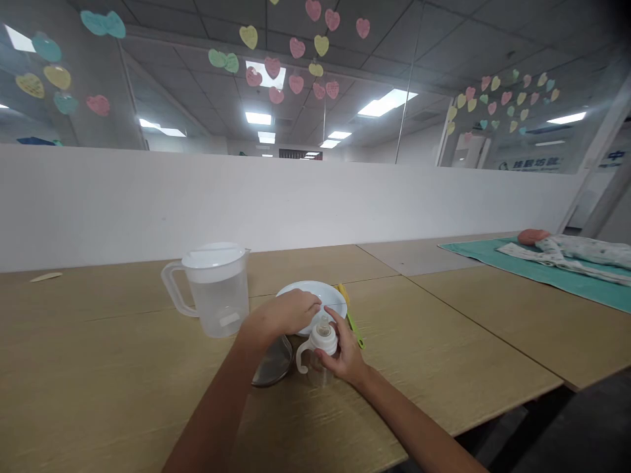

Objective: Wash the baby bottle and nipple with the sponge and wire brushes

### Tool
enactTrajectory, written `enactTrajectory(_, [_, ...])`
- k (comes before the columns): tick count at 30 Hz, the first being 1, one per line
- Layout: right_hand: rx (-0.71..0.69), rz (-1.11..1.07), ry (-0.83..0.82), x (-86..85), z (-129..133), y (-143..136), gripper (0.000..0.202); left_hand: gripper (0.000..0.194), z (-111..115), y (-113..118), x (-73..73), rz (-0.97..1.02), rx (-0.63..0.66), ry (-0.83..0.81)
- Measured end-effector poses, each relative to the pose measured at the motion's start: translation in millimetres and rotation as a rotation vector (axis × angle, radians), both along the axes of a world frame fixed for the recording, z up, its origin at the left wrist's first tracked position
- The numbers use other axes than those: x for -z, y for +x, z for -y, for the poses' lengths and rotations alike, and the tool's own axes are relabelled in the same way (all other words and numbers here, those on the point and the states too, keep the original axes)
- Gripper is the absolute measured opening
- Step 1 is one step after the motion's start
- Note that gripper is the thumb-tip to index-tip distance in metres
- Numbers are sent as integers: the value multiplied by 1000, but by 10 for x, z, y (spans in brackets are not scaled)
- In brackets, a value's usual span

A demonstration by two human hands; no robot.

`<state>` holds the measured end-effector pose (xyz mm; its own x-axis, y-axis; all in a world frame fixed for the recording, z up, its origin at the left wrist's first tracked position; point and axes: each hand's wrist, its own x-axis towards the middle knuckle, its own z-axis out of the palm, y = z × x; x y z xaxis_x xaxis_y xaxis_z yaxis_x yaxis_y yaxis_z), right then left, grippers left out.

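Observation:
A clear baby bottle point(321, 373) with a white collar, a teat and a side handle stands upright on the table. My right hand point(346, 355) is closed around its right side, thumb at the front and index finger raised beside the teat. My left hand point(288, 311) hovers over the near part of a white plate point(334, 293), left of the teat. Its fingers are loosely bent, and nothing shows in them; the thumb is hidden. Beneath my left wrist lies a round metallic dish or lid point(273, 365), partly covered by the arm.
A translucent pitcher point(217, 292) with a white lid stands left of the plate. A green-handled brush point(353, 326) with a yellow head lies at the plate's right. Far right, a doll point(535, 236) and cloth rest on a green mat point(478, 249). A white wall point(296, 203) runs behind.

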<state>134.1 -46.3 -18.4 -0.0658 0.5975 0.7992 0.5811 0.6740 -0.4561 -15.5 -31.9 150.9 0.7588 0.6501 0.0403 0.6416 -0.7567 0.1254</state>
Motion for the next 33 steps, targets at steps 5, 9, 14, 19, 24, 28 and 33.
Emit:
enactTrajectory(5, [-28, -19, -29, 19, -7, -1, 70, 23, 234, 27, -97, 10, 54, -156])
enactTrajectory(9, [-60, -11, 26, 28, -12, -5, 67, 20, 230, 111, -33, -26, 33, -101])
enactTrajectory(14, [-13, 38, 85, 12, -3, -10, 66, 11, 123, 141, 64, -12, 14, -26])
enactTrajectory(19, [45, 57, 75, 25, -6, -15, 67, 8, 61, 120, 79, 7, 38, -32])
enactTrajectory(24, [41, 55, 91, 14, 7, -25, 66, 8, 53, 128, 69, 10, 55, -28])
enactTrajectory(28, [21, 37, 108, -2, 16, -33, 63, 5, 62, 143, 66, 2, 42, 16])
enactTrajectory(33, [-9, 31, 101, -5, 9, -30, 61, 6, 107, 166, 44, -47, 28, 57])
